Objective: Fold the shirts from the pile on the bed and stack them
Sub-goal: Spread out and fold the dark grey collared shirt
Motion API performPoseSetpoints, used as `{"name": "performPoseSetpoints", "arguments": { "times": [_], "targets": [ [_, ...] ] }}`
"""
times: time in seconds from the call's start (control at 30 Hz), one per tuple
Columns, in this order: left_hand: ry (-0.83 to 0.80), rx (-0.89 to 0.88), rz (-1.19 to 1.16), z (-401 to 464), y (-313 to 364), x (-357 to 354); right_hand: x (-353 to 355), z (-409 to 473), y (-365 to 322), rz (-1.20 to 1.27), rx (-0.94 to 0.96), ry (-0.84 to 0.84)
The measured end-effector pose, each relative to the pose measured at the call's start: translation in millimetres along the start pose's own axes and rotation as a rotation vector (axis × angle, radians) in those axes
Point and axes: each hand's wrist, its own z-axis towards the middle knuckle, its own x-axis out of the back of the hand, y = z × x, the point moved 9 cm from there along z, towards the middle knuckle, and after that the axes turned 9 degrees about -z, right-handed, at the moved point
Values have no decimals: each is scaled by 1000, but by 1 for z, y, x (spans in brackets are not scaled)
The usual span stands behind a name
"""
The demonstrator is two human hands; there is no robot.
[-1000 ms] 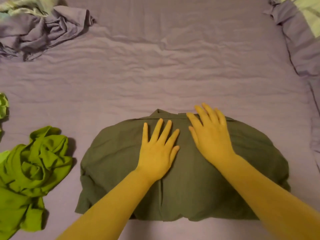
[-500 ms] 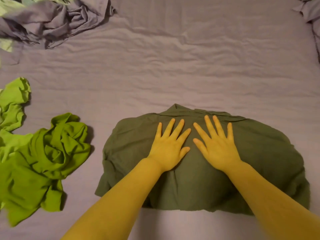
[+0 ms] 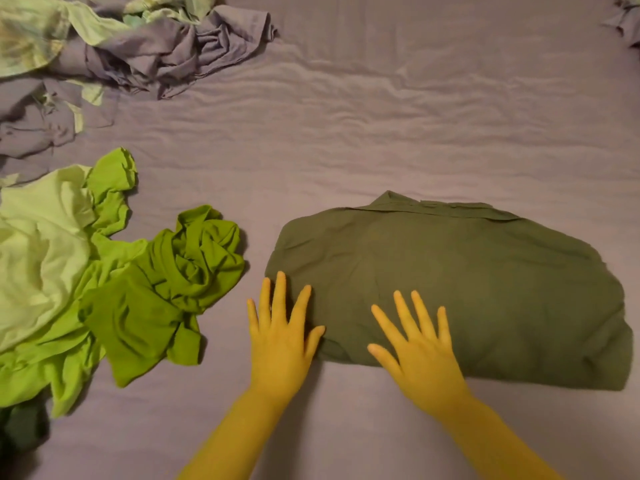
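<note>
A dark olive shirt lies folded into a flat bundle on the purple bed sheet, collar at its far edge. My left hand is flat with fingers spread at the bundle's near-left corner, fingertips just on the cloth. My right hand rests flat, fingers apart, on the shirt's near edge. Neither hand grips anything. A pile of unfolded shirts lies to the left: a bright green one crumpled nearest, and a pale green one behind it.
A heap of purple and pale patterned cloth fills the far left corner. A dark green garment shows at the lower left edge. More purple fabric pokes in at the far right corner.
Both hands have slid from the middle of the olive shirt back and left to its near edge. My view has swung left, bringing more of the pile into sight.
</note>
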Motion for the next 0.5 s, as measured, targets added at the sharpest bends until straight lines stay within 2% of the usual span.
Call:
{"name": "performPoseSetpoints", "arguments": {
  "times": [0.17, 0.3, 0.4, 0.5],
  "targets": [
    [98, 363, -559, -23, -28, 4, -16, -7, 5, -115, -8, -52],
    [170, 610, -788, -43, -49, -2, -12, -7, 5, -93, -31, -51],
    [114, 625, -900, -45, -46, -9, -5, -7, 6, -40, -70, -29],
    [50, 497, -934, -33, -50, 0, -5, -7, 12, -6, -122, -28]
  ]
}}
